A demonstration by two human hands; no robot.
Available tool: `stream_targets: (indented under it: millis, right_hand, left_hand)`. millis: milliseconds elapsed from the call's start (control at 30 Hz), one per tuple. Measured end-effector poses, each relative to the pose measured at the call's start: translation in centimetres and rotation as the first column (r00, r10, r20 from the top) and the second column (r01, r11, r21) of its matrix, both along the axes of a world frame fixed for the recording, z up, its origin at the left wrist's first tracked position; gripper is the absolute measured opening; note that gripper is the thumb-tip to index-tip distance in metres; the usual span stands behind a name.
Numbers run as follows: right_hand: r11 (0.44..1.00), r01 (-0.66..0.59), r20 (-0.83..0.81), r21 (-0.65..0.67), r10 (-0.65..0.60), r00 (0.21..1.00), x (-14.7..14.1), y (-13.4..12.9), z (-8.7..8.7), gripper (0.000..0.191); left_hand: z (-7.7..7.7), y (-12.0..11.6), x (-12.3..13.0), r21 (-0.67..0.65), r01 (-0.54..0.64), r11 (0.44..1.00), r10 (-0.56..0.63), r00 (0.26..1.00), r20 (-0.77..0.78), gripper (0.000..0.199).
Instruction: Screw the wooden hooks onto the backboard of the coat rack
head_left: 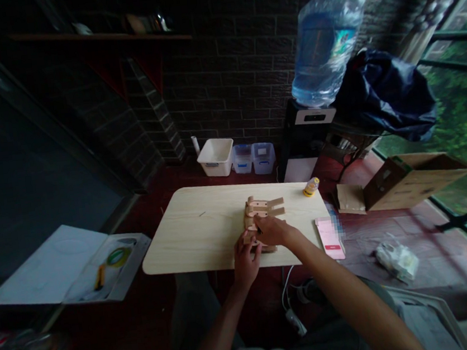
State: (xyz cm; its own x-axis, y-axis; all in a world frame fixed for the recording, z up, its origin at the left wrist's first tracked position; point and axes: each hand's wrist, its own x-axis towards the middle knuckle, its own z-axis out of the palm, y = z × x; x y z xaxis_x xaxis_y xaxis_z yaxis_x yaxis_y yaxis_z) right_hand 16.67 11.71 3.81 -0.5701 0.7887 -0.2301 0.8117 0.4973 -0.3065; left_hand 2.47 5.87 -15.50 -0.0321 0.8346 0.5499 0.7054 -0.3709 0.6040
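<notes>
A light-brown wooden assembly [276,201] with rounded blocks and strips sticking out to the right lies on the pale wood-grain table [181,237]. My left hand [246,260] is closed around its near left edge, fingers pressed on the wood. Over the middle of the assembly, my right hand [272,230] is closed with its fingers pointing down; a small dark spot shows at the fingertips, too small to name. Both hands hide the nearer part of the assembly. Left of them, a thin dark stick-like piece [202,214] lies on the tabletop.
A small bottle with yellow parts [311,187] stands at the table's far right corner, and a pink-screened phone [330,238] lies at the right edge. An open white box [113,267] sits left. Beyond are plastic bins [216,157], a water dispenser [315,116] and a cardboard box [407,183].
</notes>
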Motion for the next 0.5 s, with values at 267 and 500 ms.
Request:
stream_targets:
  millis: [267,500]
  right_hand:
    - [1.0,0.018,0.044,-0.012,-0.017,0.999,0.14,0.31,-0.07,0.036]
    - [0.998,0.036,0.08,0.045,-0.04,0.996,-0.49,-0.3,0.25,0.033]
  left_hand:
    - [-0.64,0.12,0.13,0.014,-0.004,1.0,0.004,1.0,0.001,0.038]
    - [-0.43,0.12,0.06,0.031,0.002,1.0,-0.002,1.0,0.0,0.037]
